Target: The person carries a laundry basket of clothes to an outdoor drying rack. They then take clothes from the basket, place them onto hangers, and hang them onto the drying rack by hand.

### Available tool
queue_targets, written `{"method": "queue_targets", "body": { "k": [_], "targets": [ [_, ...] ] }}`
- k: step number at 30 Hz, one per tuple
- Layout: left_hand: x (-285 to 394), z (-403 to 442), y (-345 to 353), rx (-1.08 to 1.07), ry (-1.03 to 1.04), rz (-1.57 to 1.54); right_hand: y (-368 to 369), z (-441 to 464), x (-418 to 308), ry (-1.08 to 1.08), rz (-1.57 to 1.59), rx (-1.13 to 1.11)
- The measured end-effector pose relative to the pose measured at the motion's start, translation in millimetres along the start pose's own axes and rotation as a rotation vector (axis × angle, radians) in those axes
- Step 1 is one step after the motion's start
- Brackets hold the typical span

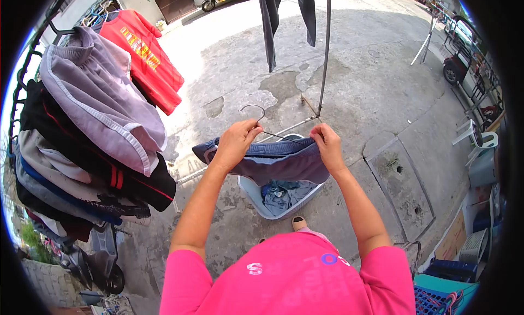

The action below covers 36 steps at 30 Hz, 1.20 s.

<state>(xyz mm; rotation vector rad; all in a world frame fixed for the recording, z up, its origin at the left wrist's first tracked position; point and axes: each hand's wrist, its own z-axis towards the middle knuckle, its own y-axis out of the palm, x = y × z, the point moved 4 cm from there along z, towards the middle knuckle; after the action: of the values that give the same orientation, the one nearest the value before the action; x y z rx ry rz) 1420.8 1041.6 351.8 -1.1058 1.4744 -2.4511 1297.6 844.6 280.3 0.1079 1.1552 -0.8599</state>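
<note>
My left hand pinches a thin dark clothes hanger just below its hook, which sticks up above the fingers. Closed on the right end of a waistband is my right hand. Between the hands hang grey-blue shorts, with the hanger's arm running down toward the waistband opening. Whether the hanger is inside the waistband at the left end is hidden by my left hand. Below the shorts stands a pale laundry basket holding crumpled blue-grey clothes.
On the left, a rack carries grey shorts, a red T-shirt and several other garments. Dark trousers hang ahead beside a metal pole. A scooter stands lower left; plastic chairs and crates line the right.
</note>
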Motion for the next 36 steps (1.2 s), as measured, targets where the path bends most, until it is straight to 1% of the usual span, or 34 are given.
{"method": "queue_targets", "body": {
  "k": [1, 5, 6, 7, 8, 10, 11, 12, 13, 14, 15, 16, 17, 18, 19, 21, 23, 24, 25, 26, 28, 30, 31, 33, 34, 36],
  "targets": [
    [-2, 0, 0, 0.002, -0.013, -0.011, -3, 0, -5, -0.081, -0.051, 0.072],
    [-1, -1, 2, -0.012, -0.035, -0.028, -12, -2, -28, -0.148, -0.125, 0.100],
    [-4, 0, 3, -0.013, -0.033, -0.030, -12, -1, -31, -0.054, -0.045, 0.014],
    [-9, 2, 4, -0.004, -0.052, -0.125, -10, -2, -31, 0.039, 0.036, -0.070],
    [-13, 3, 6, 0.007, -0.069, -0.220, -12, 1, -30, 0.037, 0.033, -0.068],
    [-17, 7, 5, 0.028, -0.046, -0.272, -16, 8, -39, -0.339, -0.213, -0.133],
    [-18, 9, 1, 0.046, -0.029, -0.320, -19, 10, -41, -0.349, -0.211, -0.129],
    [-17, 11, -2, 0.062, -0.020, -0.310, -14, 12, -42, -0.252, -0.116, -0.376],
    [-12, 12, -6, 0.015, 0.021, -0.410, -7, 15, -49, -0.167, -0.022, -0.624],
    [-5, 13, -14, -0.017, 0.068, -0.497, -4, 12, -61, 0.165, 0.271, -0.786],
    [1, 15, -19, -0.046, 0.077, -0.502, 0, 12, -70, 0.245, 0.426, -0.901],
    [3, 16, -25, -0.031, 0.054, -0.524, 7, 14, -71, 0.315, 0.553, -1.000],
    [2, 19, -30, -0.003, 0.068, -0.598, 12, 17, -82, 0.338, 0.654, -0.988],
    [6, 21, -45, 0.185, 0.228, -0.380, 15, 22, -97, 0.356, 0.628, -0.926],
    [6, 18, -55, 0.365, 0.239, -0.318, 18, 31, -110, 0.378, 0.605, -0.858],
    [-4, 10, -77, 0.601, 0.202, -0.238, 33, 49, -135, 0.329, 0.633, -0.869],
    [-20, -7, -85, 0.832, 0.124, -0.239, 45, 62, -164, 0.295, 0.664, -0.859],
    [-26, -18, -85, 0.829, 0.092, -0.202, 50, 70, -186, 0.249, 0.711, -0.829],
    [-32, -28, -81, 0.827, 0.061, -0.275, 55, 80, -209, 0.203, 0.759, -0.795],
    [-39, -36, -76, 0.811, 0.054, -0.242, 59, 90, -232, 0.158, 0.814, -0.769],
    [-50, -51, -65, 0.742, 0.007, -0.380, 66, 112, -280, 0.072, 0.902, -0.721],
    [-58, -60, -52, 0.638, -0.027, -0.652, 75, 133, -325, -0.033, 0.971, -0.684],
    [-57, -62, -49, 0.592, -0.033, -0.794, 81, 143, -346, -0.096, 1.006, -0.670],
    [-43, -67, -54, 0.515, -0.013, -0.918, 91, 159, -385, -0.134, 1.055, -0.619],
    [-43, -66, -58, 0.484, -0.016, -0.949, 100, 168, -399, -0.132, 1.135, -0.621],
    [-51, -65, -67, 0.502, 0.023, -0.899, 115, 183, -421, -0.184, 1.117, -0.623]
  ]
}}
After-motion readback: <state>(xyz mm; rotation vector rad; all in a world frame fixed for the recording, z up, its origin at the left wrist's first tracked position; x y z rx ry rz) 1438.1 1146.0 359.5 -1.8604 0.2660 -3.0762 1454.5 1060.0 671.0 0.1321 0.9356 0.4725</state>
